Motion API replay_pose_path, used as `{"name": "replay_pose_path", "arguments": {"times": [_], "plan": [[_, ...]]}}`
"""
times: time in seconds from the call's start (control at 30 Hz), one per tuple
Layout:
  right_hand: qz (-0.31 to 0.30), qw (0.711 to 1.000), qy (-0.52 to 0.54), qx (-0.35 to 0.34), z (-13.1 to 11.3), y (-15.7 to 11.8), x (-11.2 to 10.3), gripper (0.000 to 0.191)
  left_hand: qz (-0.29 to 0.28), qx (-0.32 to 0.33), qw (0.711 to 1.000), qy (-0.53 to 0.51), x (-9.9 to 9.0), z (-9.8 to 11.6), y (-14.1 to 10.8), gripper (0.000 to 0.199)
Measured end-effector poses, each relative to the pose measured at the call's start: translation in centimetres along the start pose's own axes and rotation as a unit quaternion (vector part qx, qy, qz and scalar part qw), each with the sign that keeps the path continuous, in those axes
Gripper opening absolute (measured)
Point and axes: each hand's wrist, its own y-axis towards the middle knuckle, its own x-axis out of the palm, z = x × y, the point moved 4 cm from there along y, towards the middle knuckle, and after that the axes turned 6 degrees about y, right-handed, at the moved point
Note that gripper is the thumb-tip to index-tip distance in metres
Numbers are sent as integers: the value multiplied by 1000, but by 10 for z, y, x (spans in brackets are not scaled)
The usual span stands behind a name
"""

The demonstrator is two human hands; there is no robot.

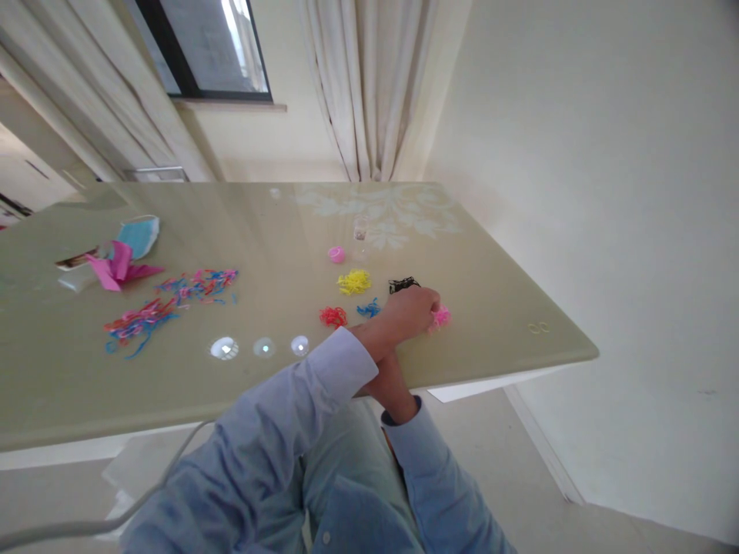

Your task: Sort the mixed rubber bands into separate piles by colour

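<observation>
My left hand (411,310) reaches across to the right, over my right wrist. Its fingers are closed together at the pile of pink rubber bands (441,316), touching them. Beneath the left forearm lies my right hand (386,371), its fingers hidden. Close by, black rubber bands (402,285) sit just past the left hand, partly covered. Blue rubber bands (368,308), red rubber bands (333,316) and yellow rubber bands (354,282) lie in small separate heaps left of it.
Mixed coloured bands (199,285) spread over the table (277,246) on the left. Beyond them are a pink folded paper (119,268) and a blue face mask (138,235). A pink cap (336,254) and a small clear container (359,228) stand behind the heaps. A wall (606,231) rises at right.
</observation>
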Motion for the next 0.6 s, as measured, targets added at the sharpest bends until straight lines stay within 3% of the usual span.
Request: {"name": "replay_pose_path", "arguments": {"times": [0.13,0.23,0.37,0.47,0.6], "plan": [[-35,999,23,-7,-10,0,-2,41,41,-4,999,-25,-9,-6,-15,18],[-60,998,8,-20,-15,0,7,37,111,-13,993,-35,-21,-8,-38,18],[10,996,88,12,-15,4,-1,34,245,-19,967,-64,-39,-17,-81,15],[14,989,149,8,-22,7,-19,27,306,-44,947,-90,-48,-38,-116,11],[24,976,218,11,-33,8,-40,20,332,-101,933,-93,-56,-79,-161,9]]}}
